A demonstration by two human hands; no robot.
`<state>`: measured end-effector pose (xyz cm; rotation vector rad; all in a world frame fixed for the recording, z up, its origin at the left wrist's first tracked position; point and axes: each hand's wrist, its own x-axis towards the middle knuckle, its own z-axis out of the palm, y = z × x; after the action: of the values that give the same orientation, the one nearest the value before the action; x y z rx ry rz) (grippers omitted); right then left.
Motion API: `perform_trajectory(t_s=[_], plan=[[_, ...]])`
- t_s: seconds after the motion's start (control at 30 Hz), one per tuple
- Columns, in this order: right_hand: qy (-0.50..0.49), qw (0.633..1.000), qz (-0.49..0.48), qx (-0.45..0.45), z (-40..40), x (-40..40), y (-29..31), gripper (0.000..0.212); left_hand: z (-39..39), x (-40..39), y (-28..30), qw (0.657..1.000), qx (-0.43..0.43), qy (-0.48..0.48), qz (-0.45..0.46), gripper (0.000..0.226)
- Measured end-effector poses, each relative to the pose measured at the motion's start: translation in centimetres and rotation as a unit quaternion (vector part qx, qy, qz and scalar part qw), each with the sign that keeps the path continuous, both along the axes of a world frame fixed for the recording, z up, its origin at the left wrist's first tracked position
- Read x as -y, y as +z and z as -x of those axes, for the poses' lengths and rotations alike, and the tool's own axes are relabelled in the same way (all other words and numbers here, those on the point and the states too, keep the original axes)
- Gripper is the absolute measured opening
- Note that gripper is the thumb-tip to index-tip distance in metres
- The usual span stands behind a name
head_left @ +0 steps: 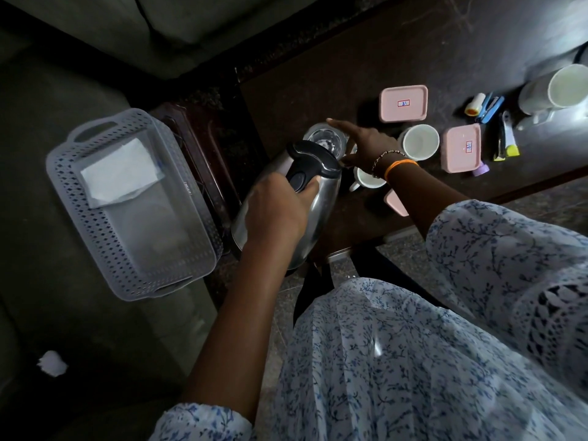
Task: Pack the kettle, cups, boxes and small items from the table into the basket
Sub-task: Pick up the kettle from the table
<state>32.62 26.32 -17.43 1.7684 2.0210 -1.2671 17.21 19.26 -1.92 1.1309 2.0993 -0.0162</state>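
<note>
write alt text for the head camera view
A person's left hand holds a steel kettle by its handle between a dark table and a nearly empty basket; the right hand reaches over cups and pink boxes.

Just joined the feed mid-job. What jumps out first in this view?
The steel kettle at centre, gripped by its black handle in the left hand, tilted between the table and the basket. The right hand is spread over a clear glass just beyond the kettle. The pale lattice basket sits to the left on a dark seat, holding only a white paper, while pink boxes and white cups wait on the table.
</note>
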Motion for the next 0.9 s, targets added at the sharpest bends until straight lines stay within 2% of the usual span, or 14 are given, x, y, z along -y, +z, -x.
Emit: perform_trajectory(t_s=[0.53,0.9], plan=[[0.021,0.999,-0.015,0.023,-0.09,-0.27,-0.28,0.074,-0.18,-0.31,-0.02,1.000,0.003,-0.002,-0.022,0.050],[0.033,0.999,-0.027,0.033,-0.10,-0.37,-0.28,0.074,0.39,-0.36,-0.30,1.000,0.002,-0.013,0.005,0.051]])
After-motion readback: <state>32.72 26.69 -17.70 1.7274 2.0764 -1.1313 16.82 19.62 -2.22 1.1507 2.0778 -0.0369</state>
